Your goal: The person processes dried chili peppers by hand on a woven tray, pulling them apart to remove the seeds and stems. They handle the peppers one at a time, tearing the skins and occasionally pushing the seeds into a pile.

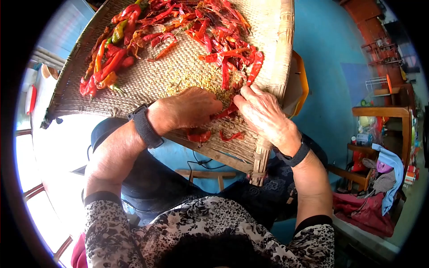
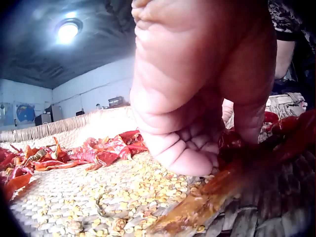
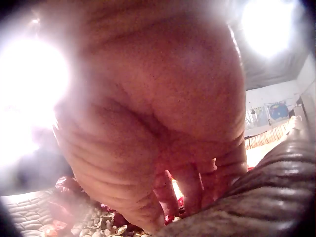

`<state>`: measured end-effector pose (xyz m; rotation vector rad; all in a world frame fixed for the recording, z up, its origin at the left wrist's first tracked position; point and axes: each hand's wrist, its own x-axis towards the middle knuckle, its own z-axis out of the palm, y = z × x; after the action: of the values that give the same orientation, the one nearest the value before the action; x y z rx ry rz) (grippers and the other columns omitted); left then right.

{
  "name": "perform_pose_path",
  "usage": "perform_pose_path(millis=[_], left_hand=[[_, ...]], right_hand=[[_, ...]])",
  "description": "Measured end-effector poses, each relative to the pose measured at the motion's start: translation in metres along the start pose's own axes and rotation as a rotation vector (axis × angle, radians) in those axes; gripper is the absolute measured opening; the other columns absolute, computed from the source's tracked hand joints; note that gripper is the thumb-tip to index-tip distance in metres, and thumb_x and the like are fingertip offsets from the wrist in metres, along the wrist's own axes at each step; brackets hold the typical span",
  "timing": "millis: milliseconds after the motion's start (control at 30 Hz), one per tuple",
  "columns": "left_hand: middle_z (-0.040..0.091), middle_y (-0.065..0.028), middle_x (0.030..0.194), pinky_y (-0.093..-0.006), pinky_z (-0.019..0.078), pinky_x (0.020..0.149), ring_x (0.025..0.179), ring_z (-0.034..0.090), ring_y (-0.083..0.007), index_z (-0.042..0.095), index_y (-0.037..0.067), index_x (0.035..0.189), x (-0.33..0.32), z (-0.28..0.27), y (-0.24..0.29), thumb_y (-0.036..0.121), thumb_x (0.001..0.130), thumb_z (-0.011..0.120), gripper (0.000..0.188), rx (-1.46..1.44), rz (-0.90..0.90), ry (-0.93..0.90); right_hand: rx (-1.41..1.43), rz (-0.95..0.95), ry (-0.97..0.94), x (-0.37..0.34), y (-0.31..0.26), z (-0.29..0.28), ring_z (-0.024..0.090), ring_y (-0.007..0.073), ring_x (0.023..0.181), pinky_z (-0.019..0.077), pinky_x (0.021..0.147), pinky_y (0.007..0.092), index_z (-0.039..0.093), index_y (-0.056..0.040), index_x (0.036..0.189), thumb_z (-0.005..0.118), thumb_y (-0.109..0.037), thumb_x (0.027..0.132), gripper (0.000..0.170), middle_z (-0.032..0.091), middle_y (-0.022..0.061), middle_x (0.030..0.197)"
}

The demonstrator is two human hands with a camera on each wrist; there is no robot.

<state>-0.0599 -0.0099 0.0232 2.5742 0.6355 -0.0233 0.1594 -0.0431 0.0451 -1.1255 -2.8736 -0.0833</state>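
A dried red chili pepper (image 1: 227, 111) lies between my two hands, low over the near part of a woven tray (image 1: 143, 78). My left hand (image 1: 190, 107) has curled fingers and pinches the chili's left end. From the other side my right hand (image 1: 268, 114) grips it with bent fingertips; its palm hides most of that grip in the right wrist view. Yellow seeds (image 1: 192, 80) are scattered just beyond the left hand. In the left wrist view an orange-brown piece of pepper (image 2: 192, 207) lies beside the left fingertips, among seeds (image 2: 133, 187).
Many red chilies (image 1: 219, 35) cover the tray's far side, with glossier red and green ones (image 1: 109, 67) at left. Torn red pieces (image 1: 199, 135) lie near the front edge. The tray's thick rim (image 1: 283, 44) runs along the right. A wooden chair (image 1: 357, 176) holds clothes.
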Motion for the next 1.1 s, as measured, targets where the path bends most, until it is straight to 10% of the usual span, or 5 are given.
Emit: perform_pose_path(millis=[1100], left_hand=[[0.062, -0.0143, 0.085, -0.0425, 0.0515, 0.073, 0.084, 0.064, -0.0338, 0.058, 0.003, 0.09, 0.008, 0.01, -0.001, 0.017, 0.079, 0.068, 0.021, 0.054, -0.011, 0.086]], right_hand=[[-0.023, -0.003, -0.022, -0.001, 0.0, -0.001, 0.058, 0.0266, 0.088, 0.0515, 0.073, 0.0352, 0.061, -0.0012, 0.088, 0.058, -0.009, 0.078, 0.013, 0.054, 0.012, 0.086]])
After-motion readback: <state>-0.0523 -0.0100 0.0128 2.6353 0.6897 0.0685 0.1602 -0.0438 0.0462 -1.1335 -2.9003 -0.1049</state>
